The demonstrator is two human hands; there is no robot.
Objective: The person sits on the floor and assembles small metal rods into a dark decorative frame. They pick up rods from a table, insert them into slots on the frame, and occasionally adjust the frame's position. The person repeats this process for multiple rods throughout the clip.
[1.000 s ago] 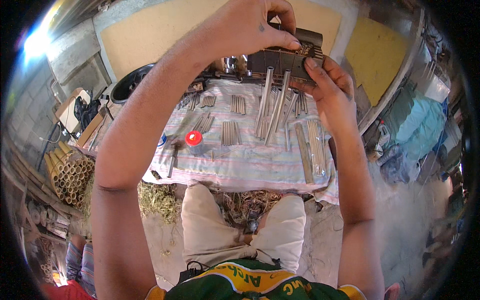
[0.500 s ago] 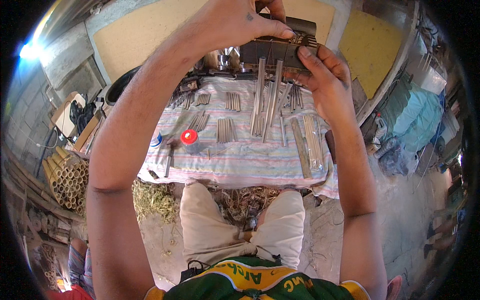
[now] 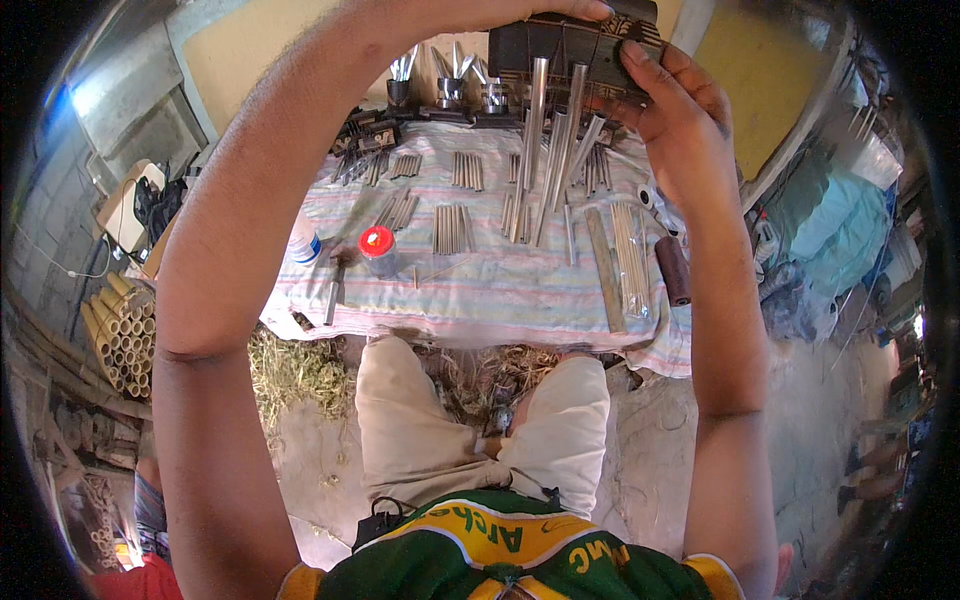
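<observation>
High in front of me hangs a wind chime with a dark, carved wooden top [image 3: 560, 62] and several silver metal tubes [image 3: 537, 110] dangling on cords. My right hand [image 3: 682, 105] grips the right end of the wood, thumb on its near face. Along the upper edge of the wood lies my left hand [image 3: 540, 8], its thumb against the carved part; the picture's edge cuts off its other fingers. Below the chime, short metal tubes [image 3: 453, 230] lie in rows on a striped cloth [image 3: 390, 310].
A red-lidded jar [image 3: 378, 252], a white bottle [image 3: 303, 244] and a hammer [image 3: 333, 290] occupy the table's left. At right are a flat wooden strip [image 3: 604, 270], thin sticks in plastic [image 3: 630, 260] and a brown cylinder [image 3: 673, 272]. Dark holders [image 3: 450, 92] with metal pieces stand behind; bamboo tubes [image 3: 125, 340] are stacked left.
Both hands and the wind chime have shifted up and to the right in the picture. The left hand is now mostly beyond the top edge, and the holders behind show more.
</observation>
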